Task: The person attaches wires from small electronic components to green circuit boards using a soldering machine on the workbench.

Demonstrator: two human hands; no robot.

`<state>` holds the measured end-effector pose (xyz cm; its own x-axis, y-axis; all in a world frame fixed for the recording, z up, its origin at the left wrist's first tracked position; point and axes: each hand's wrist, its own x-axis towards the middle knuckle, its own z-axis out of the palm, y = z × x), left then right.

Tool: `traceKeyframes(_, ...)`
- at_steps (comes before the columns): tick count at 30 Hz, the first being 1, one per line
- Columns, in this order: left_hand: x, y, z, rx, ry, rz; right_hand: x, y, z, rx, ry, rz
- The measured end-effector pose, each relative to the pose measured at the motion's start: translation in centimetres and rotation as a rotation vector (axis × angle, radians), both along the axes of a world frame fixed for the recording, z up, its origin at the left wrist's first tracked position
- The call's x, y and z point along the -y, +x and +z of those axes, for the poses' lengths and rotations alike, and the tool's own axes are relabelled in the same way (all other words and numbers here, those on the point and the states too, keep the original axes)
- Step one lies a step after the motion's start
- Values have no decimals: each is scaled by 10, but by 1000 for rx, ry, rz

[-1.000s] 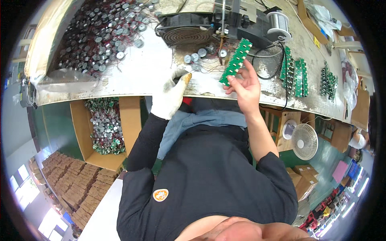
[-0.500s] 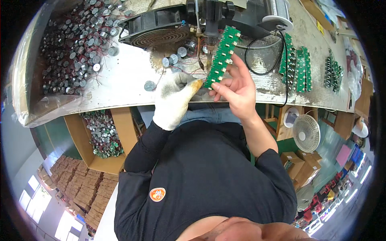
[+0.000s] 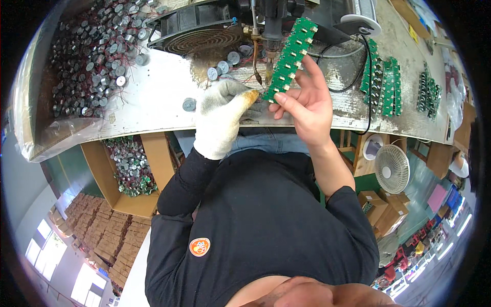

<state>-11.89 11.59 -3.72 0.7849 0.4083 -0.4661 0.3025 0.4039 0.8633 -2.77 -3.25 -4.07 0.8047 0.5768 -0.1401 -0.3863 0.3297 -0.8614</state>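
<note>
My right hand (image 3: 309, 110), bare, grips a long green circuit board (image 3: 292, 59) by its lower end, thumb on top. The board slants up and to the right, with a row of small pale parts along its edge. At the board's lower left corner, my left hand (image 3: 220, 115) in a stained white glove pinches its thumb and forefinger together; what lies between them is too small to make out. A thin metal nozzle (image 3: 257, 74) and a soldering iron tip (image 3: 269, 69) point down just left of the board. Several small round metal parts (image 3: 223, 67) with thin wires lie beyond the glove.
A heap of round metal parts with red wires (image 3: 97, 66) fills the left side. A black fan (image 3: 202, 38) stands at the back, a wire spool (image 3: 360, 23) at back right. Green boards (image 3: 391, 87) and a looping black cable (image 3: 369, 97) lie to the right. Below left is an open carton (image 3: 123, 207).
The circuit board and my right hand have shifted slightly up and to the right. My gloved left hand stays pinched near the board's lower end, a little higher.
</note>
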Motion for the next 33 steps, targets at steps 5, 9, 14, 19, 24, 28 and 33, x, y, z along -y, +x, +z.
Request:
traceKeyframes(5, 0, 2, 2, 24, -83, 31, 0, 2, -3, 32, -1, 2)
traceKeyframes(9, 0, 4, 6, 41, -127, 58, -1, 3, -2, 31, 20, -9)
traceKeyframes(14, 0, 5, 11, 29, -175, 62, -1, 5, 2, 31, 32, 0)
traceKeyframes(19, 2, 4, 9, 57, -184, 74, -1, 5, 3, 52, 8, -5)
traceKeyframes(24, 7, 1, 2, 72, -171, 103, 0, 3, -2, 15, 35, -7)
traceKeyframes(28, 5, -1, -4, 67, -73, 56, 2, 1, -2, 6, 26, -7)
traceKeyframes(33, 6, -2, -6, 73, -37, 60, 4, 1, -5, 21, 18, 10)
